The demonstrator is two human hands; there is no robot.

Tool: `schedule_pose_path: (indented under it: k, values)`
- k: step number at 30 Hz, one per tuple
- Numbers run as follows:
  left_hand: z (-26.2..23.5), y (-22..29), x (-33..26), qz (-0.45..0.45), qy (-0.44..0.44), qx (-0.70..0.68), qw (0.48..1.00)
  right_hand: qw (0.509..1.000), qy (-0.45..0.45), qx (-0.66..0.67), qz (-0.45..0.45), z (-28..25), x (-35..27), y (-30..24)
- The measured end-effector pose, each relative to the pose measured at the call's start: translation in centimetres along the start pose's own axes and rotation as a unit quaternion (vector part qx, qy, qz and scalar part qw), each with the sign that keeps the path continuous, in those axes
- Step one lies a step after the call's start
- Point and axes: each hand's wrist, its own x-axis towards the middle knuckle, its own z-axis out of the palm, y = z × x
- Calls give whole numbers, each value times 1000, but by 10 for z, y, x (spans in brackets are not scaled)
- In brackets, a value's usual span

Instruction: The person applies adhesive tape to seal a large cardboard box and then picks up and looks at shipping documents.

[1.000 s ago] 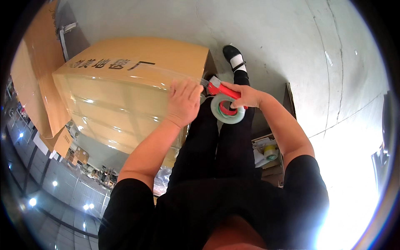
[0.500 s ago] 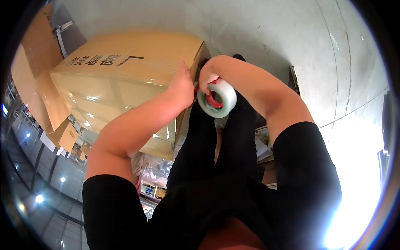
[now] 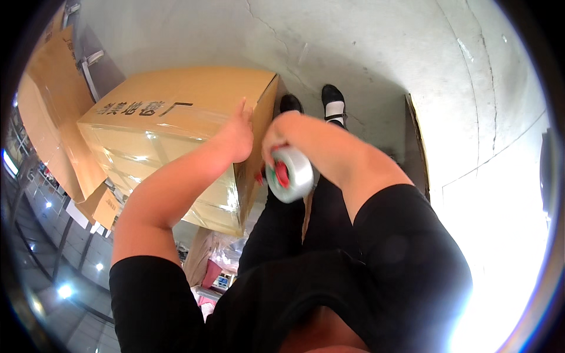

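Observation:
A large brown cardboard box (image 3: 235,82) with dark printing and glossy clear tape over its near faces stands at my left. My left hand (image 3: 238,135) lies against the box near its right end, with its fingers stretched out. Just right of that end, my right hand (image 3: 276,134) grips a red-handled tape dispenser (image 3: 282,174). It carries a thick roll of clear tape (image 3: 301,176), slightly blurred by motion. My right wrist and the roll partly hide the gripping fingers. I cannot make out whether a strip of tape runs from the roll to the box.
More cardboard (image 3: 56,112) stands upright beyond the box at the far left. A dark-edged flat panel (image 3: 416,147) rises to the right of my legs. My shoes (image 3: 333,97) rest on the cracked grey concrete floor (image 3: 382,41). Plastic-wrapped goods (image 3: 226,250) lie below the box.
My right hand has brought the tape dispenser nearer to me and a little left, and the roll has tilted. My left hand sits slightly further left on the box. The whole view has shifted.

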Motion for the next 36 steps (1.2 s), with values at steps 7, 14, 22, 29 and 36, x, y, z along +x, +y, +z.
schedule_pose_path:
  k: [7, 14, 22, 29, 36]
  values:
    - [27, 48, 9, -51, 46, 182, 981, 980, 6, 180, 81, 51, 47, 54]
    - [113, 72, 32, 40, 57, 276, 959, 832, 221, 509, 24, 87, -54, 175]
    - [37, -134, -105, -330, 188, -45, 924, 583, 283, 682, -340, 153, -107, 189]
    - [37, -153, -114, -442, 265, -73, 853, 564, 282, 623, -464, 180, -99, 149]
    - [16, -178, -139, -462, 207, -3, 863, 484, 314, 641, -507, 262, -22, 148]
